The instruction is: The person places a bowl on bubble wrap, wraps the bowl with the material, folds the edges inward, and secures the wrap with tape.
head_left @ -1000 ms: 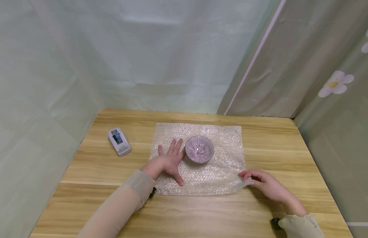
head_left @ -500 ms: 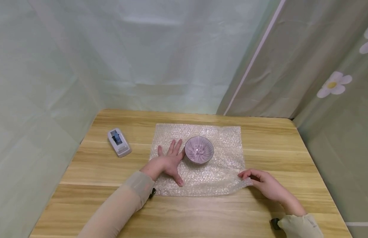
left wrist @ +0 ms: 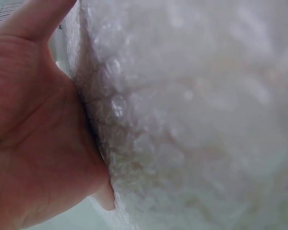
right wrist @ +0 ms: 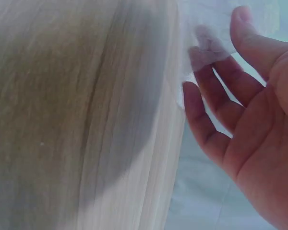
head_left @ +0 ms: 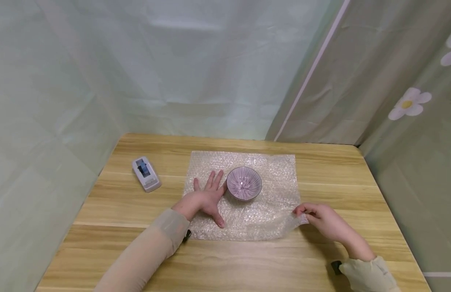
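A sheet of bubble wrap (head_left: pixel 280 182) lies on the wooden table, its near right corner lifted. On it, a little above the middle, stands an upright bowl (head_left: pixel 244 183) with purple stripes inside. My left hand (head_left: pixel 207 202) rests with spread fingers on the left part of the sheet, its index fingertip close against the bowl. At the lifted corner my right hand (head_left: pixel 325 221) pinches the bubble wrap between thumb and curled fingers. The left wrist view shows my palm (left wrist: pixel 43 129) beside blurred bubble wrap (left wrist: pixel 182 120). In the right wrist view, film (right wrist: pixel 209 50) lies at my fingertips.
A small pale device (head_left: pixel 146 174) with a dark and blue window, like a tape dispenser, lies on the table (head_left: pixel 247 267) left of the sheet. Pale curtains (head_left: pixel 210 73) hang behind the table and at both sides.
My right hand has lifted slightly, and the bubble wrap's corner has risen and folded inward with it. The left hand and the bowl have stayed in place.
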Tool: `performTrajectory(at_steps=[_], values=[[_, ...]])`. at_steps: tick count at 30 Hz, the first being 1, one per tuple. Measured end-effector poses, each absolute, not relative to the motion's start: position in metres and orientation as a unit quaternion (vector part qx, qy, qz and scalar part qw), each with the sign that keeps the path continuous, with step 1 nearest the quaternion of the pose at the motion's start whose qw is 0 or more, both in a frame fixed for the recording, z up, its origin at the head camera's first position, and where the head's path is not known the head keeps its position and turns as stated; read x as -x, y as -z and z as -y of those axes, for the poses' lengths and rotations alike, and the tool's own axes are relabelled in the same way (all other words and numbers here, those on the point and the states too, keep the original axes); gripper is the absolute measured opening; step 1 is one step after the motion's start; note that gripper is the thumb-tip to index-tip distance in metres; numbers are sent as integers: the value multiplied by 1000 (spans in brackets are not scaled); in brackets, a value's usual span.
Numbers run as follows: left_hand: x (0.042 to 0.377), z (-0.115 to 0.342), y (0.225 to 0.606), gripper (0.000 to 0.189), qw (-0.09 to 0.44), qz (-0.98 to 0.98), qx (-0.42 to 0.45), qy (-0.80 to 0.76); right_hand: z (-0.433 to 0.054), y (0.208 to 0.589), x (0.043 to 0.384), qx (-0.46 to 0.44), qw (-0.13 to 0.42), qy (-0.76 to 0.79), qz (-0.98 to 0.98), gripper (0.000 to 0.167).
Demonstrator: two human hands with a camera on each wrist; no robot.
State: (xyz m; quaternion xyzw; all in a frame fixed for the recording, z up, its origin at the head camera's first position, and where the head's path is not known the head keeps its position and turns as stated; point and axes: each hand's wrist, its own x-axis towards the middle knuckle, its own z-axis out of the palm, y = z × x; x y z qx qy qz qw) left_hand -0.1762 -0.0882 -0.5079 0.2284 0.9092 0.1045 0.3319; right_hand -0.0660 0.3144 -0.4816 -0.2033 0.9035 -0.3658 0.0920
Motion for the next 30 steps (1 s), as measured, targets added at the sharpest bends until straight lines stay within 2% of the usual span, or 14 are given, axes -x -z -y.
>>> performTrajectory(at_steps=[3, 10, 15, 24, 30], values=[[176, 89, 507, 162, 332, -909, -230, -107, -311, 479, 67, 204, 66, 357, -909, 42], [177, 89, 509, 162, 328, -910, -230, -110, -303, 478, 74, 247, -40, 353, -902, 26], [176, 89, 510, 161, 322, -911, -231, -112, -295, 472, 79, 275, -90, 354, -890, 28], [173, 89, 506, 161, 325, -910, -232, -110, -278, 460, 86, 248, -152, 359, -887, 29], [174, 89, 507, 161, 322, -911, -231, -110, -271, 457, 91, 235, -176, 370, -881, 39]])
